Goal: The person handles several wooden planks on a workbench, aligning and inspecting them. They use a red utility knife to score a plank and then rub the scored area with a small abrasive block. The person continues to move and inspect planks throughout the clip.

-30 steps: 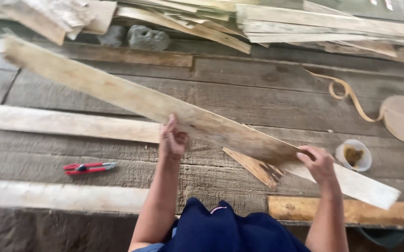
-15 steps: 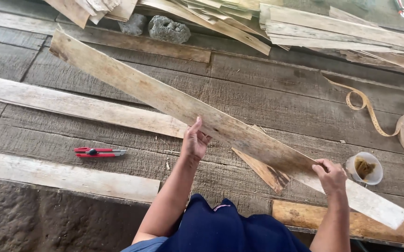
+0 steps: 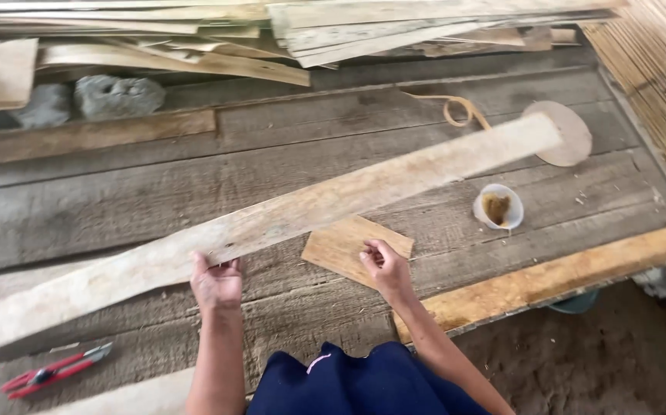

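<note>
While gripping long plank with left hand, right hand pinching small wood piece: risk of plank swinging, tipping glue cup.

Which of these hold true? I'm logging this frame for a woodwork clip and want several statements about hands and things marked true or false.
1. The left hand grips the long plank. True.
2. The right hand holds the red cutter. False: it touches the small thin wood piece; the cutter lies apart, at lower left.
3. The white cup stands upright with brownish contents. True.
4. The cup stands on the plank. False: it stands on the board floor.
</note>
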